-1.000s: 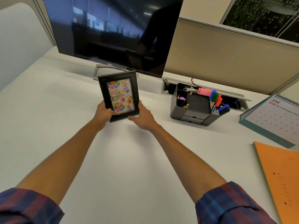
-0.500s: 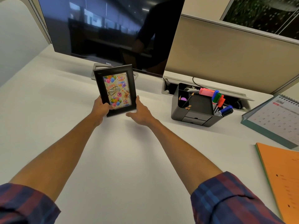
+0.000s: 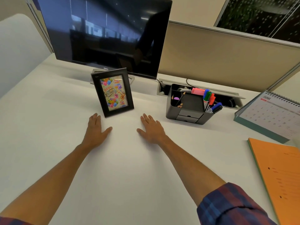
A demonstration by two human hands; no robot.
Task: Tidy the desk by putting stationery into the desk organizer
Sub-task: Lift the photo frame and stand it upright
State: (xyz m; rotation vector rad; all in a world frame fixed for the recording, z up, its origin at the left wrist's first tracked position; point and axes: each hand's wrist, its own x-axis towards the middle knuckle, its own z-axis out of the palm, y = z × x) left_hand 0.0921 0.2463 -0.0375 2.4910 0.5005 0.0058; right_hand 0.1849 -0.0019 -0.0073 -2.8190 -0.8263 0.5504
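A black photo frame (image 3: 112, 92) with a birthday picture stands upright on the white desk (image 3: 48, 127), in front of the monitor's foot. My left hand (image 3: 96, 129) lies flat on the desk just below the frame's left corner, fingers straight, holding nothing. My right hand (image 3: 151, 128) lies flat to the frame's lower right, also holding nothing. The grey desk organizer (image 3: 189, 111) stands further right. It holds several coloured markers (image 3: 210, 101), pink sticky notes (image 3: 197, 91), pencils and a purple item.
A dark monitor (image 3: 105, 34) stands at the back. Behind the organizer is a cable tray (image 3: 230, 96). A desk calendar (image 3: 269, 114) stands at the right, with orange folders (image 3: 280, 172) in front of it. A beige partition (image 3: 227, 60) closes the back.
Both hands held the frame and moved it back-left towards the monitor. They have since let go; the frame stands alone and both hands lie flat on the desk.
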